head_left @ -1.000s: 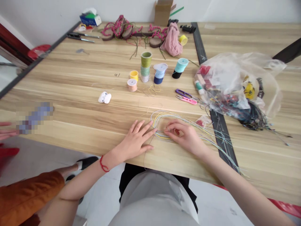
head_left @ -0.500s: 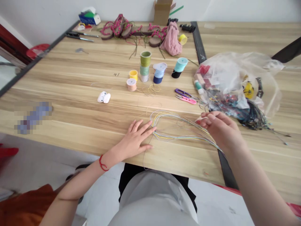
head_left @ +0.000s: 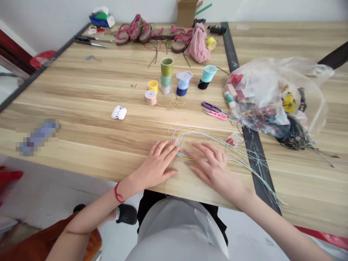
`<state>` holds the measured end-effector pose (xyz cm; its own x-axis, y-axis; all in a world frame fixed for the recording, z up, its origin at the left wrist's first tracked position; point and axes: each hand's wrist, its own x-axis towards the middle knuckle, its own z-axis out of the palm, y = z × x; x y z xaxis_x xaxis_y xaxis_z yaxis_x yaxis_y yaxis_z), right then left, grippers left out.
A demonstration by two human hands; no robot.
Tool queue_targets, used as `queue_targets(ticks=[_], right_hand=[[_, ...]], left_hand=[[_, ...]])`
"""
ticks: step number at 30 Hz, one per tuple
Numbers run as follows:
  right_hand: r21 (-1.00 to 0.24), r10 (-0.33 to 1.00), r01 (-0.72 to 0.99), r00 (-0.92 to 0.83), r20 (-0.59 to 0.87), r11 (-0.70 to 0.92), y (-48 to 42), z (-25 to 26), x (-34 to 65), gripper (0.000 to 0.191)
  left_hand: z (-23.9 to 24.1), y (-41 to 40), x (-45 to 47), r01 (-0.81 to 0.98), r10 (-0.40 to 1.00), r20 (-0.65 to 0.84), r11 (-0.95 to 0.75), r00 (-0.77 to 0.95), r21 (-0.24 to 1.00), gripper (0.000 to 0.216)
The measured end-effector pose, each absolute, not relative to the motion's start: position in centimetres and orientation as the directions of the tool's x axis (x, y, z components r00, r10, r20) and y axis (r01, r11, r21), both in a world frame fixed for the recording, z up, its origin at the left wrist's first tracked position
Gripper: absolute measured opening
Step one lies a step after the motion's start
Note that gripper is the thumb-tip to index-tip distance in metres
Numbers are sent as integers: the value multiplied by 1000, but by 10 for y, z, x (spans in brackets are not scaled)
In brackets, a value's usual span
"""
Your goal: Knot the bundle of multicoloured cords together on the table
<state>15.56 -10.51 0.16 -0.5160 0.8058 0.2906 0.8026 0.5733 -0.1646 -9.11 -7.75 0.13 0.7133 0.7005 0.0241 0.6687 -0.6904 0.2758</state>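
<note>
The left hand (head_left: 156,163) and right hand (head_left: 213,166) are lying open and flat, gripping nothing, pinning the loose multicoloured cord bundle (head_left: 190,135) to the wooden tabletop (head_left: 81,90) at lower centre, its strands showing no braiding yet.

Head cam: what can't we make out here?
Head view:
Thread strands under the left hand and right hand: hidden by the fingers.
Plastic bag contents: obscured by its film.
Object at the table's left: pixelated.
Cardboard box: cut off by the top edge.
</note>
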Motion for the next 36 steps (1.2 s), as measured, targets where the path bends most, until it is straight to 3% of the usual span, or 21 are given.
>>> queue_targets(ticks=[4,8,16,24,30,36], right_hand=[[-34,773,795,-577,263,605,-105,-9,149,46],[-9,781,803,-576,241,595,-97,-13,152,46],[-127,794,790,-568,216,600,-85,-11,156,45],[-312,837,786,-440,324,534,-78,-1,156,17],[-305,837,783,-469,282,542,-71,-5,150,11],[-233,832,802,-501,239,550,-66,-2,147,17]], left_hand=[[-2,-81,-92,669,690,23,-709,724,222,67],[-3,-83,-96,672,689,29,-714,724,195,64],[-5,-86,-99,674,691,48,-716,721,181,63],[-1,-80,-94,680,696,62,-714,716,165,60],[-5,-78,-90,670,683,98,-729,724,140,54],[-6,-79,-91,672,687,100,-725,719,148,55]])
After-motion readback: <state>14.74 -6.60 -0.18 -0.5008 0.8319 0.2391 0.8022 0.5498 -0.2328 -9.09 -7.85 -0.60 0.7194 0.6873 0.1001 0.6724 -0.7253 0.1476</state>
